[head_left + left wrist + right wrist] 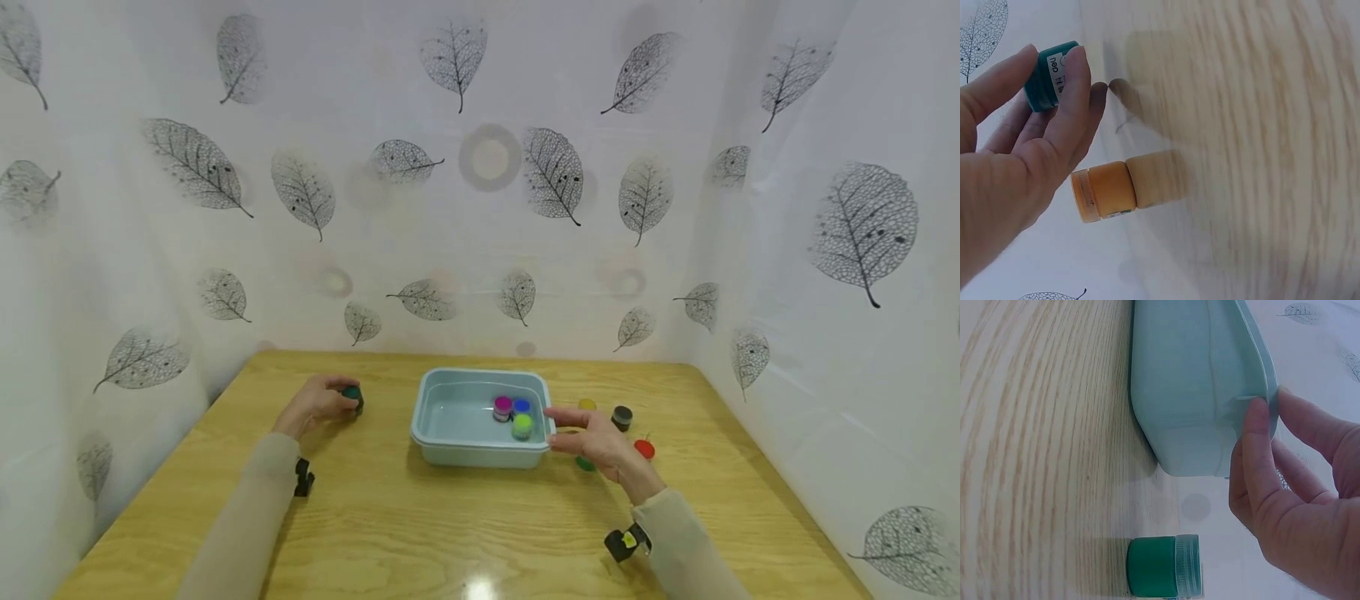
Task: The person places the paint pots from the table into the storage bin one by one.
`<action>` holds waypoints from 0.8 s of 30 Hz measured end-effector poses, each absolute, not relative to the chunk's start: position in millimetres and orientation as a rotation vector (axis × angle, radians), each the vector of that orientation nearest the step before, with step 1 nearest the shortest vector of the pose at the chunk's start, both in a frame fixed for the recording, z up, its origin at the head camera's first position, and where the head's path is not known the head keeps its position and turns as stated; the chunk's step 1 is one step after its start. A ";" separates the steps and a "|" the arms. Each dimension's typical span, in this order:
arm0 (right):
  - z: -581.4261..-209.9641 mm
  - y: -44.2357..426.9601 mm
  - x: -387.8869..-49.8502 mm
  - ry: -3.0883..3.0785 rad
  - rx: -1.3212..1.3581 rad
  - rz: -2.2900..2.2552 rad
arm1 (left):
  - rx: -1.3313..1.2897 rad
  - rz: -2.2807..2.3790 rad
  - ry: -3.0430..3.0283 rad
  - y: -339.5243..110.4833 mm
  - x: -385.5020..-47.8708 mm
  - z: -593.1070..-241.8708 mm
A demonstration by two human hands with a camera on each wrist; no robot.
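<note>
A white curtain point(465, 242) printed with dark skeleton leaves is enclosing the workspace at the back and both sides. Below it, a yellowish wood-grain table point(420, 533) is spreading towards the viewer, its near part reflecting a bright spot of light. A pale blue rectangular plastic bin point(480, 457) is sitting right of the table's centre line, opening facing up, long axis running left to right.

The right hand point(596, 439) is pinching the bin's right rim between thumb and fingers. The left hand point(318, 403), left of the bin and well apart from it, is pinching a small teal jar with a white label point(1040, 90) between thumb and fingers. In the left wrist view this jar is hanging just above the tabletop, its axis standing near upright with a slight tilt; which end is the lid cannot be told.

An orange jar with a translucent lid point(1112, 189) is standing upright near that hand. Magenta point(502, 407), blue point(521, 407) and yellow-green jars point(522, 427) are clustering inside the bin's right end. Yellow point(587, 404), black point(622, 417), red point(644, 449) and green jars point(1152, 567) are sitting to its right, the green one standing upright.
</note>
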State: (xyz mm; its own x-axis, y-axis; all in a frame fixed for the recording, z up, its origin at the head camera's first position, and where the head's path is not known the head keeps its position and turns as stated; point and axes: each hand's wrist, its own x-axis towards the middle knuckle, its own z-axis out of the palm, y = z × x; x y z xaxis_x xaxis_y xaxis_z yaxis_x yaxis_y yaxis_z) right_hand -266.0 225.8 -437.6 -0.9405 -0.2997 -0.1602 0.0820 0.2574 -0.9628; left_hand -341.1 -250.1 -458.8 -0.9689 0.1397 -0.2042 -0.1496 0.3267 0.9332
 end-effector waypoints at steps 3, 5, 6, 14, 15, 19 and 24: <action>-436.0 225.5 -266.4 2.216 -0.216 -1.734 | 0.015 1.726 2.341 -252.8 -341.5 -457.5; -435.6 224.9 -266.5 2.206 -0.226 -1.737 | 0.030 1.750 2.336 -254.5 -341.6 -457.3; -435.4 224.6 -266.6 2.202 -0.228 -1.739 | 0.033 1.761 2.335 -255.3 -341.4 -457.4; -434.8 223.6 -267.3 2.192 -0.225 -1.740 | 0.095 1.757 2.391 -259.1 -339.7 -456.5; -434.9 223.5 -267.6 2.192 -0.226 -1.740 | 0.112 1.761 2.395 -259.5 -339.6 -456.2; -435.4 223.2 -268.1 2.192 -0.232 -1.738 | 0.178 1.836 2.364 -258.8 -340.0 -455.7; -435.8 223.7 -266.3 2.208 -0.229 -1.736 | 0.240 1.909 2.341 -250.4 -339.1 -455.4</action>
